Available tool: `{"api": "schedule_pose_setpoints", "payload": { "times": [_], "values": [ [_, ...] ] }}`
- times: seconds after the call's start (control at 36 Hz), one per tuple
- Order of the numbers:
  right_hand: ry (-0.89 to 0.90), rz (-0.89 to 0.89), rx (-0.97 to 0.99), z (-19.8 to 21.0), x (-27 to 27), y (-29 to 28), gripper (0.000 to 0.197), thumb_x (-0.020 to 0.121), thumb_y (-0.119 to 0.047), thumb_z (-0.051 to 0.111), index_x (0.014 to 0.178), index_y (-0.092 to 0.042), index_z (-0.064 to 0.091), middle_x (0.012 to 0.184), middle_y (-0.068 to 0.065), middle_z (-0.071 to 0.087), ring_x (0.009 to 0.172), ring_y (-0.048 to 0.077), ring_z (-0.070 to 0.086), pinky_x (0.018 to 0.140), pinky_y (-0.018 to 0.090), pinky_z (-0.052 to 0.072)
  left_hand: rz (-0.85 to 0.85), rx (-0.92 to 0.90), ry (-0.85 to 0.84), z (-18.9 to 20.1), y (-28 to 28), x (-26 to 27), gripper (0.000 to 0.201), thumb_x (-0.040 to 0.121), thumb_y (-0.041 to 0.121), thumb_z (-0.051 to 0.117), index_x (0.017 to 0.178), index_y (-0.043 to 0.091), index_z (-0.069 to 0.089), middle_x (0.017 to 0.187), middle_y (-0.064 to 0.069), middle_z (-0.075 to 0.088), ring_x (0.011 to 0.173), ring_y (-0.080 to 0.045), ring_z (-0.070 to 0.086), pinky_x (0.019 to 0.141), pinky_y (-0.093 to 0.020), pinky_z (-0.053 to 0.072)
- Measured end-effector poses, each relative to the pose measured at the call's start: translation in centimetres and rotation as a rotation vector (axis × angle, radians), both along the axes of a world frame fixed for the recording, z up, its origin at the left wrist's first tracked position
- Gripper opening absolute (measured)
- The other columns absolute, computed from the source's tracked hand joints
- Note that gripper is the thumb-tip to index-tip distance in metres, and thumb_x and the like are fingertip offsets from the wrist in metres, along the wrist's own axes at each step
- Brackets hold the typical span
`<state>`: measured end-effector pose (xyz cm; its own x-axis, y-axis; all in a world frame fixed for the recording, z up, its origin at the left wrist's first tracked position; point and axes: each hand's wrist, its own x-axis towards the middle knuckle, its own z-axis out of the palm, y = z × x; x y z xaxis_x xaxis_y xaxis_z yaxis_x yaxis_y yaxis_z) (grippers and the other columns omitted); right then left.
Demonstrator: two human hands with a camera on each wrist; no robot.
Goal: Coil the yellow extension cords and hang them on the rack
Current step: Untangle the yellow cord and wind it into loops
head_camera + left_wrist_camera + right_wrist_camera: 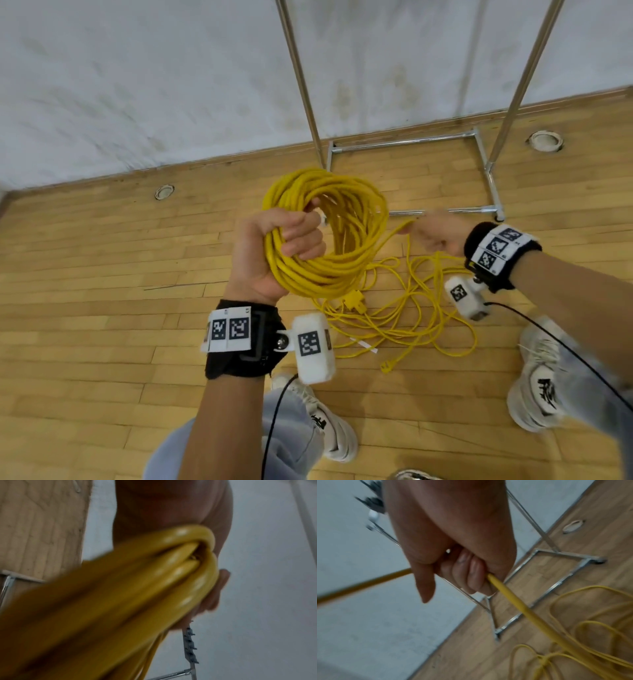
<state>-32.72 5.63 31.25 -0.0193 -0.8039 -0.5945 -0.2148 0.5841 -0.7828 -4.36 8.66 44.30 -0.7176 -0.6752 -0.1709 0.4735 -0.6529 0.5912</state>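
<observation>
Here, cord coiling mid-way.
Left hand (270,253) grips yellow coil (329,233); right hand (436,233) holds loose cord strand (513,601).

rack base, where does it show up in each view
Head: the rack base lies on the wood floor, upper right of centre, behind the yellow coil.
Left wrist: only a corner at the bottom edge.
Right wrist: right of centre, behind the right hand.
Shared landmark: the white wall.
</observation>
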Motion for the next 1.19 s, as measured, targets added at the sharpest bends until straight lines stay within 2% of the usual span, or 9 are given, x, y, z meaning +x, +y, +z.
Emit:
{"api": "schedule_pose_setpoints", "payload": {
  "times": [0.11,0.28,0.33,0.39,0.47,0.53,0.75,0.89,1.19],
  "values": [
    [-0.041,-0.040,-0.052,3.8,0.7,-1.8,0.029,0.091,0.001,0.065,0.072,-0.014,0.050,0.058,0.001,0.026,0.038,0.009,0.018,0.037,0.016,0.014,-0.231,-0.050,-0.192,-0.7,0.5,-1.2,0.040,0.066,0.006,0.078,0.098,0.003,0.053,0.053,0.006,0.043,0.039,-0.006,0.043,0.048,-0.023,0.032],
    [-0.172,0.058,-0.132,8.7,2.0,-0.2,0.037,0.092,-0.002,0.068,0.062,-0.015,0.051,0.049,-0.006,0.032,0.039,0.007,0.021,0.039,0.020,0.014,-0.152,-0.172,-0.608,-1.5,0.8,-2.9,0.027,0.067,0.000,0.063,0.072,0.012,0.040,0.051,-0.002,0.035,0.038,-0.014,0.036,0.050,-0.027,0.025],
    [-0.228,0.133,-0.148,10.1,2.7,0.7,0.020,0.097,-0.013,0.064,0.080,-0.003,0.066,0.056,-0.004,0.039,0.039,0.005,0.026,0.041,0.019,0.016,-0.088,-0.245,-0.771,-1.9,0.8,-3.3,0.027,0.068,-0.002,0.063,0.063,0.011,0.039,0.053,-0.006,0.036,0.040,-0.018,0.037,0.049,-0.025,0.029],
    [-0.224,0.175,-0.208,11.1,3.5,1.7,0.029,0.099,-0.020,0.063,0.101,0.008,0.070,0.062,0.002,0.049,0.041,0.007,0.034,0.040,0.018,0.023,-0.016,-0.283,-0.890,-2.4,0.8,-3.7,0.028,0.072,-0.006,0.063,0.066,0.009,0.040,0.053,-0.008,0.038,0.041,-0.021,0.038,0.048,-0.028,0.031],
    [-0.239,0.206,-0.356,12.0,4.2,3.8,0.027,0.101,-0.021,0.061,0.097,0.001,0.076,0.066,0.012,0.055,0.043,0.015,0.043,0.041,0.022,0.032,0.063,-0.276,-0.976,-3.1,0.7,-4.2,0.036,0.077,-0.008,0.060,0.050,0.012,0.049,0.052,-0.008,0.040,0.041,-0.021,0.038,0.049,-0.029,0.030],
    [-0.260,0.211,-0.461,12.3,4.1,5.2,0.028,0.103,-0.018,0.057,0.086,-0.009,0.078,0.071,0.020,0.055,0.044,0.018,0.043,0.041,0.025,0.031,0.115,-0.253,-0.986,-3.4,0.8,-4.5,0.042,0.078,-0.008,0.059,0.045,0.016,0.051,0.054,-0.009,0.040,0.042,-0.021,0.038,0.049,-0.028,0.030],
    [-0.263,0.172,-0.650,11.6,5.8,7.0,0.025,0.107,-0.014,0.052,0.110,0.001,0.072,0.061,0.013,0.053,0.042,0.011,0.036,0.042,0.018,0.029,0.443,-0.106,-0.821,-4.3,0.3,-5.8,0.010,0.087,-0.003,0.058,0.079,0.004,0.059,0.052,-0.002,0.042,0.039,-0.016,0.040,0.042,-0.022,0.034],
    [-0.237,0.234,-0.686,11.2,6.4,7.6,0.027,0.109,-0.014,0.049,0.107,0.002,0.070,0.060,0.012,0.050,0.045,0.008,0.037,0.047,0.016,0.032,0.541,-0.048,-0.680,-4.4,-0.1,-5.9,0.036,0.093,0.003,0.054,0.058,0.011,0.061,0.051,-0.002,0.048,0.043,-0.015,0.043,0.044,-0.024,0.037],
    [-0.234,0.306,-0.641,9.9,8.2,8.5,0.028,0.109,-0.018,0.048,0.100,-0.001,0.068,0.058,0.008,0.047,0.048,0.011,0.037,0.050,0.019,0.033,0.665,0.247,-0.446,-4.5,0.0,-5.5,0.026,0.103,0.014,0.052,0.079,0.015,0.062,0.062,0.001,0.052,0.053,-0.013,0.052,0.060,-0.029,0.045]
  ]
}}
